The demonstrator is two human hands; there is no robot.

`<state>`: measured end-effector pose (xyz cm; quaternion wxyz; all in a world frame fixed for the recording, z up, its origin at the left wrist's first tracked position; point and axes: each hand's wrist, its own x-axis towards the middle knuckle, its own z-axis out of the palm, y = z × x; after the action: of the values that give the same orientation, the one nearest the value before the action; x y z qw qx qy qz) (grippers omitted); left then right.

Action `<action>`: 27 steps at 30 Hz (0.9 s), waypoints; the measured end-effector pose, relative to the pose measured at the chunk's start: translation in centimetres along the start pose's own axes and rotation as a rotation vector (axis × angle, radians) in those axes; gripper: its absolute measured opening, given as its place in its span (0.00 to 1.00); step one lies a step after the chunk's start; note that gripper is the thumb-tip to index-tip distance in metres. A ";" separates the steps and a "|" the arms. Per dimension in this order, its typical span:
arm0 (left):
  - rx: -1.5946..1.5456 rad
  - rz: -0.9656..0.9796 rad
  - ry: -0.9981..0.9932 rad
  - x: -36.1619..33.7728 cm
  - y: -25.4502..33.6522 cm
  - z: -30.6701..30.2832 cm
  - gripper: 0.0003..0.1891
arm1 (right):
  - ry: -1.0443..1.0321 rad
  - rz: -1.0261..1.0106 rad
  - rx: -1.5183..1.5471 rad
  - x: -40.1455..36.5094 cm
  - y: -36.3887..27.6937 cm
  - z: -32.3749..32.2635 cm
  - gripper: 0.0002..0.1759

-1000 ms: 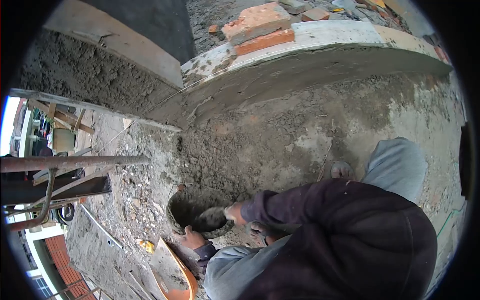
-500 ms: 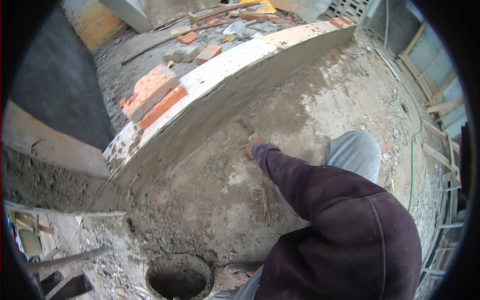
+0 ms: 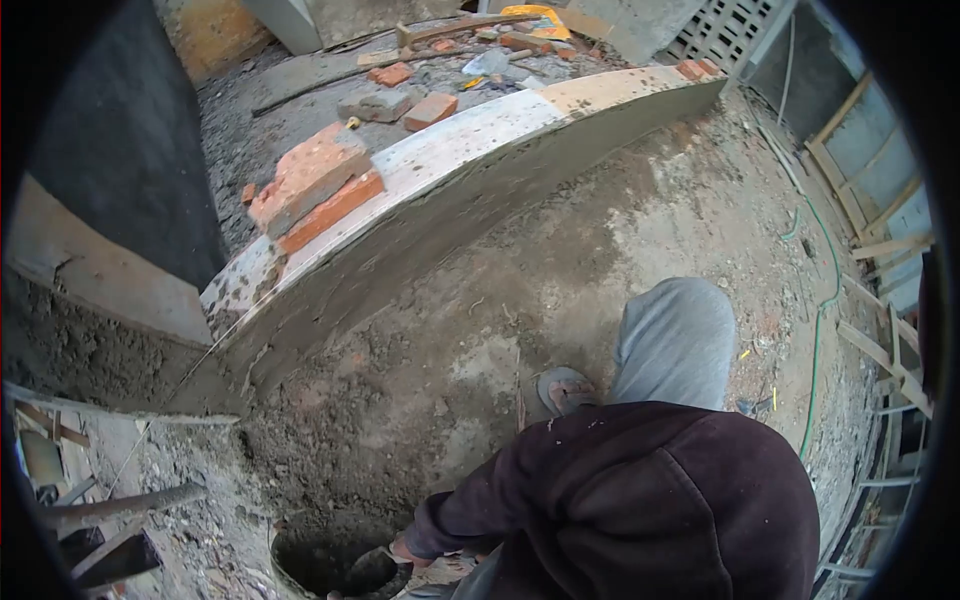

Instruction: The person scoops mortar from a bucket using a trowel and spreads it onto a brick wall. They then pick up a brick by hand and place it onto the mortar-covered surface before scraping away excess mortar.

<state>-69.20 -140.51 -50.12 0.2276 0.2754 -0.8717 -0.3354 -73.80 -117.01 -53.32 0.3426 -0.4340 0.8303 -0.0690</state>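
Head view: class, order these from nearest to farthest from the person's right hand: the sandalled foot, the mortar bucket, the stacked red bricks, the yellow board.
From the right hand, at the bottom edge:
1. mortar bucket, beside the hand, bottom left.
2. sandalled foot, centre, up and right.
3. stacked red bricks, atop the curved wall, upper left.
4. yellow board, top edge, among rubble.

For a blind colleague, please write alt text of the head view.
A person in a dark sweater and grey trousers bends over rough ground, right hand at a round mortar bucket. Behind curves a plastered low wall with bricks on top.
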 end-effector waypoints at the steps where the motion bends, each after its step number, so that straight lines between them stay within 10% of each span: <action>1: -0.016 0.013 0.030 0.1 -0.2 -0.4 0.34 | 0.114 -0.047 0.136 1.4 -2.0 -0.5 0.19; 6: 0.194 0.013 -0.008 -0.1 1.2 -0.7 0.31 | 0.754 -0.193 0.271 1.3 -1.8 -1.1 0.12; 11: -0.422 -0.123 0.023 1.7 2.4 0.3 0.28 | 0.140 0.375 0.335 1.1 9.4 3.2 0.28; 15: -0.320 -0.117 0.051 1.0 2.7 0.5 0.27 | 0.576 0.758 0.702 2.9 14.6 4.1 0.23; 18: -0.318 -0.071 0.053 0.8 3.0 1.1 0.28 | 0.326 0.988 1.061 6.4 14.4 -0.1 0.22; 20: -0.311 -0.071 0.051 0.9 3.2 1.3 0.28 | 0.325 0.814 0.736 9.4 10.0 1.2 0.21; 22: -0.338 -0.079 0.050 0.8 2.9 1.6 0.28 | 0.221 0.696 1.267 9.1 6.2 -0.2 0.18; 25: -0.408 -0.069 0.045 1.1 3.0 1.5 0.28 | 0.022 0.493 1.145 6.9 2.2 -2.4 0.22; 27: -0.542 -0.088 0.023 1.6 2.2 1.3 0.29 | -0.142 -0.088 0.542 6.8 0.6 -3.1 0.23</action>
<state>-71.92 -139.52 -49.08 0.2882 0.2459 -0.7347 -0.5627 -78.77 -122.41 -54.64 0.5001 -0.3657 0.7359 -0.2730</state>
